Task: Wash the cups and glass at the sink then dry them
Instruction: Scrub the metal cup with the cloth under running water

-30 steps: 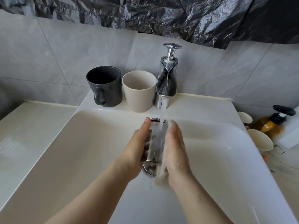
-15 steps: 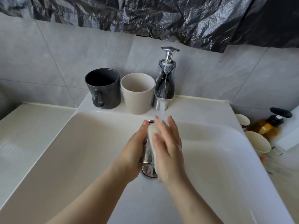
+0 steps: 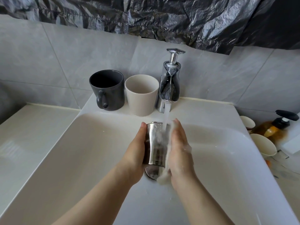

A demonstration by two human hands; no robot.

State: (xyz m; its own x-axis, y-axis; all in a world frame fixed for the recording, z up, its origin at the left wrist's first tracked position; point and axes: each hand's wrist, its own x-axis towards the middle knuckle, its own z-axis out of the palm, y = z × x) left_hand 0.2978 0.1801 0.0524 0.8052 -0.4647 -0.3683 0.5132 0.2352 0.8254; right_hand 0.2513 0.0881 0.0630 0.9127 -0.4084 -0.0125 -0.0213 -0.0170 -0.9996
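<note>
Shows sink (image 3: 81, 151), both hands over its middle: left hand (image 3: 136, 153) curled round the left side of the glass (image 3: 155, 148), right hand (image 3: 180, 151) pressing a cloth (image 3: 164, 176), fingers straight, against its right. Sets long axis from drain (image 3: 151, 172) to tap (image 3: 169, 85), rim under the stream (image 3: 166, 117). Leaves dark mug (image 3: 108, 88), beige cup (image 3: 141, 93), seemingly empty, on back rim.

Three cups (image 3: 108, 90) (image 3: 142, 95) (image 3: 155, 143) (one a steel cup (image 3: 155, 143)), two paper cups (image 3: 247, 124) (image 3: 263, 146), one tap (image 3: 169, 88)

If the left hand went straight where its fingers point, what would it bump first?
The left hand would probably meet the sink at its back wall, just below the beige cup; depth is unclear.
</note>
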